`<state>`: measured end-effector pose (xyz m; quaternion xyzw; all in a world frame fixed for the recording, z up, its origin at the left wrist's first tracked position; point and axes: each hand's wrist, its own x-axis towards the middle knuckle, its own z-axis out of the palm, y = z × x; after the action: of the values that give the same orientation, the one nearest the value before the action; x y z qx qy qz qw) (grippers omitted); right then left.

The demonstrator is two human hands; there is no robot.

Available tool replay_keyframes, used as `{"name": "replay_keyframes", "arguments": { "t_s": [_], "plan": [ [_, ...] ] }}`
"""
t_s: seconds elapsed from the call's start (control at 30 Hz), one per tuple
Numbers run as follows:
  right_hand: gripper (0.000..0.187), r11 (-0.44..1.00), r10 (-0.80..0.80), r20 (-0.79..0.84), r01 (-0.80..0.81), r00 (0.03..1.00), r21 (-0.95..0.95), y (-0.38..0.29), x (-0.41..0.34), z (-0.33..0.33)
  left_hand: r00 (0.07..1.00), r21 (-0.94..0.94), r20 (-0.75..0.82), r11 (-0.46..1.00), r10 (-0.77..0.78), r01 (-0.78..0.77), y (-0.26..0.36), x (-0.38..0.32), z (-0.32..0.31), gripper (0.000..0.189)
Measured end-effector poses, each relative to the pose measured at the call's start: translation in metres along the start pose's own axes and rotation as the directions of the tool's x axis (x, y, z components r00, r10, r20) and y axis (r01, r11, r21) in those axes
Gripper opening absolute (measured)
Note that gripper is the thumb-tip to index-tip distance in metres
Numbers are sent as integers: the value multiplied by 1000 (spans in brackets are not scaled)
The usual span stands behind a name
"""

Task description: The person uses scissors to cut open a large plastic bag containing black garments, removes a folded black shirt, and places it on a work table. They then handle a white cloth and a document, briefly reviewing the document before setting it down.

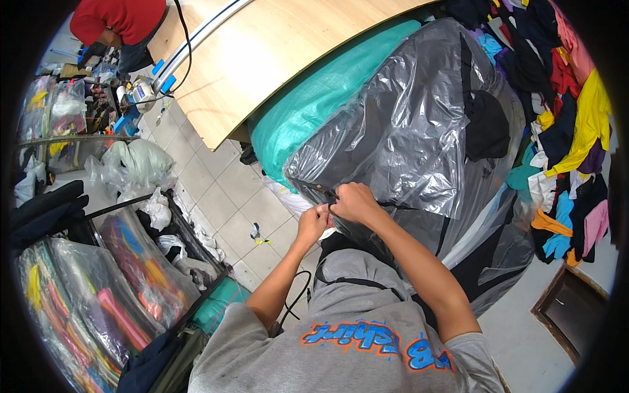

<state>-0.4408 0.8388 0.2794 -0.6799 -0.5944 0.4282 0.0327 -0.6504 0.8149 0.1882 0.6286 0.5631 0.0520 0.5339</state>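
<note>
My right hand (355, 202) is closed around the dark handles of a pair of scissors (319, 186), whose pivot shows beside my fingers and whose blades point left along the edge of a clear plastic sheet (417, 123). Touching or nearly touching the handle loop, my left hand (313, 227) has its fingers drawn together; whether they pinch the plastic or the loop is hidden. The plastic covers a large bundle of dark fabric in front of me. A loose black cloth (486, 125) lies on its right side.
A wooden tabletop (221, 64) overhangs a green wrapped bale (314, 108). At right is a heap of coloured fabric scraps (560, 123). Racks at left hold plastic-bagged fabrics (83, 290). A person in a red top (123, 19) stands at upper left. A black cable (300, 294) hangs beside me.
</note>
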Motion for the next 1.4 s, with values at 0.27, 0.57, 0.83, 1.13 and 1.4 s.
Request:
{"name": "replay_keyframes", "arguments": {
  "t_s": [0.27, 0.57, 0.83, 1.13, 1.4],
  "plan": [
    [62, 999, -36, 12, 36, 999, -36, -7, 10, -4, 998, -121, -38, 992, -44, 39, -4, -15, 1, 47],
    [57, 995, -40, -44, 35, 998, -95, -8, 7, 16, 990, -29, -75, 992, -121, 119, -27, -33, -12, 42],
    [56, 991, 37, -198, -11, 980, 134, 26, -46, 12, 659, 511, -588, 847, 470, -148, 13, 19, -33, 73],
    [39, 932, 362, -762, -204, 537, 299, 121, -143, 54, 951, 433, -291, 901, 107, 31, 7, 136, -98, 47],
    [48, 840, 540, -747, -304, 388, 450, 162, -200, 108, 951, -451, -236, 890, -199, 75, -86, 206, -115, 29]
  ]
}}
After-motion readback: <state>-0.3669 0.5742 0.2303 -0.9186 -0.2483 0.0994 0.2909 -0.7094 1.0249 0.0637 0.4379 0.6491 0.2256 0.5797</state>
